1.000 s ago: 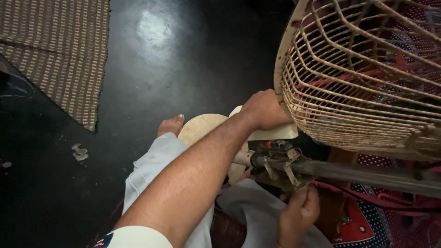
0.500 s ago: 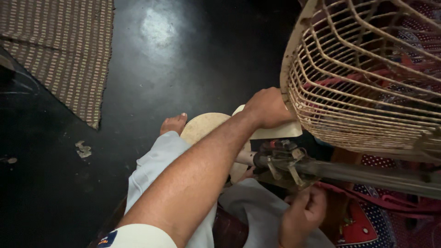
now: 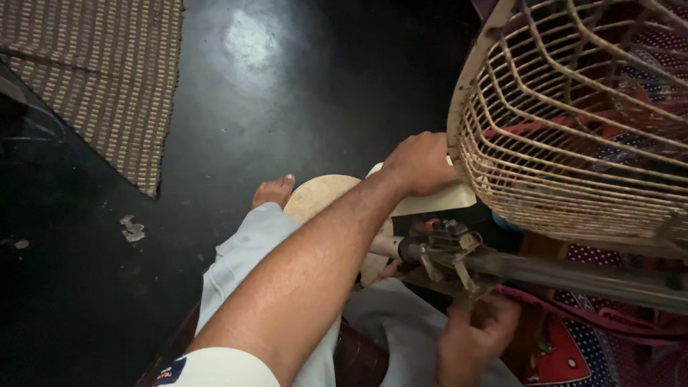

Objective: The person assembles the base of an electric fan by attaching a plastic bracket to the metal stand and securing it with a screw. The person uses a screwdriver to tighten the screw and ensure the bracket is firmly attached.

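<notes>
Now compared with half a second earlier: fan guard (image 3: 573, 129) shifted slightly right and up in view; left hand (image 3: 419, 163) followed it, same grip. Right hand (image 3: 473, 337) moved a little right and lower under the motor assembly (image 3: 448, 254).

Left hand: fingers (image 3: 430, 147) wrapped shut over the cream plastic piece (image 3: 437, 202) at the rim of the wire fan guard, knuckles touching the guard's edge. Right hand: curled, fingertips up against the underside of the metal motor assembly; whether anything is pinched there cannot be told, view dark and partly hidden.

Fan lying sideways across the lap: guard at upper right, metal pole (image 3: 573, 276) running right from the motor assembly, round cream base (image 3: 315, 197) just behind the left forearm, beside a bare foot (image 3: 272, 191).

Edges and room: dark glossy floor (image 3: 287, 86) open to the left and above the foot. Woven mat (image 3: 93, 79) at upper left, well apart. Small scrap (image 3: 132, 229) on the floor left of the knee. Patterned red cloth (image 3: 566, 351) crowding the lower right, under the pole.
</notes>
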